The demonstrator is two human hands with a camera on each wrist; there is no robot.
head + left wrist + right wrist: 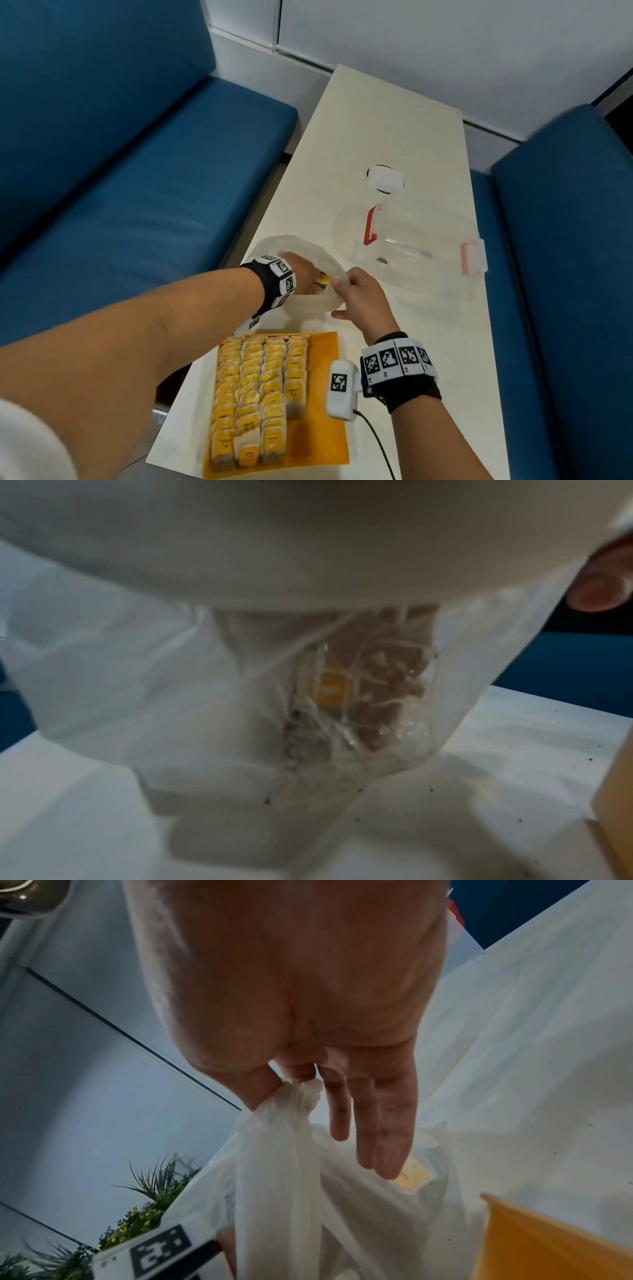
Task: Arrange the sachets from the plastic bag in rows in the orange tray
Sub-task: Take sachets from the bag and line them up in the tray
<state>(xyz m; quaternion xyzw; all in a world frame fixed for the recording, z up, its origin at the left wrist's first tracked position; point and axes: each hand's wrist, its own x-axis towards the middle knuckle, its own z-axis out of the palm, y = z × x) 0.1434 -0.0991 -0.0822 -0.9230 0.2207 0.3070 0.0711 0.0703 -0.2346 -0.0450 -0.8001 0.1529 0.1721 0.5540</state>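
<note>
Right hand [359,294] pinching plastic bag [301,246] rim, keeping mouth open; left hand [301,270] inside reaching sachets [330,688], grip hidden.

orange tray [325,394], yellow sachets [253,383], blue seats [137,192]

The left hand [303,270] is reaching down into the mouth of the plastic bag [329,270], forearm stretching forward from the near left; its fingers are hidden inside. The right hand [361,296] is pinching the bag's rim between thumb and forefinger, the other fingers [373,1131] extending straight and relaxed beside it.
</note>
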